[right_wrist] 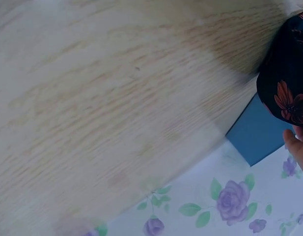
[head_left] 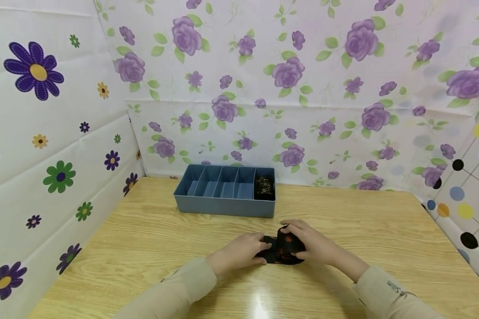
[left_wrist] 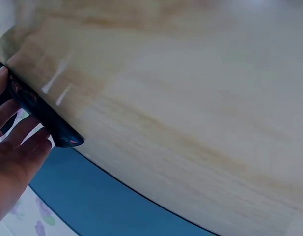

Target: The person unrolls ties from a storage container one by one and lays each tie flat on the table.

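Observation:
A black cloth [head_left: 284, 254] with orange-red flowers lies on the table in front of the box, folded into a strip whose right part is gathered into a thick roll. The left hand [head_left: 241, 251] holds the flat left part, its thumb at the near edge and fingers over the far one. In the left wrist view, the cloth [left_wrist: 48, 118] runs between thumb and fingers. The right hand [head_left: 315, 243] grips the roll, fingers over its far side and thumb low on the near side. In the right wrist view, a large flower shows on the cloth [right_wrist: 289, 73].
Behind the hands stands a blue-grey box [head_left: 223, 207] with several compartments in a row. Its rightmost compartment holds a black patterned bundle [head_left: 265, 186]. The wood-grain table [head_left: 151, 248] meets flower-printed sheeting [head_left: 239, 110] at the back, with more sheeting along both sides.

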Demonstrator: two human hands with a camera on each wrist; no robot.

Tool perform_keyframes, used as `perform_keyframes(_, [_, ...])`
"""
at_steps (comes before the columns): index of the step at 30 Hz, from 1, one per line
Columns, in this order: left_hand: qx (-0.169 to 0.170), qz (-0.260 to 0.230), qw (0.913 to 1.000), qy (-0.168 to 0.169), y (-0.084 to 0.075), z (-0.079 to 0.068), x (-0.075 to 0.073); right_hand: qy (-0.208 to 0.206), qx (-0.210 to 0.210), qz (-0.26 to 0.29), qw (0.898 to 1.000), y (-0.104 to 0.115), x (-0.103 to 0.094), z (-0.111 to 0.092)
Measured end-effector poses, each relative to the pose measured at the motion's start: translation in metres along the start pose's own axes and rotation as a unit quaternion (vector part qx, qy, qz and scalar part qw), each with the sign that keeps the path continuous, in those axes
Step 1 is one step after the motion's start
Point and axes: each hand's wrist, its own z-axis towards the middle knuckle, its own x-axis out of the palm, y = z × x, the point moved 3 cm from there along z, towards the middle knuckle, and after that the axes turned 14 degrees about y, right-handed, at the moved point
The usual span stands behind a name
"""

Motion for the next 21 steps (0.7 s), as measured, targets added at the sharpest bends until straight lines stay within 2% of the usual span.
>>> perform_keyframes(10, [0.01, -0.017, 0.9994, 0.027, -0.0042, 0.0029, -0.003, 0.038, -0.013, -0.071, 0.997, 0.0004, -0.0015, -0.0023])
perform_keyframes(15, [0.0, -0.033, 0.9984, 0.046, -0.0046, 0.0013, -0.0021, 0.018, -0.024, -0.105, 0.994, 0.0002, -0.0023, -0.0045])
perform_keyframes(21, [0.0, -0.035, 0.9986, 0.041, -0.005, -0.0023, -0.0008, 0.007, -0.041, -0.183, 0.982, 0.0031, -0.0024, -0.0055])
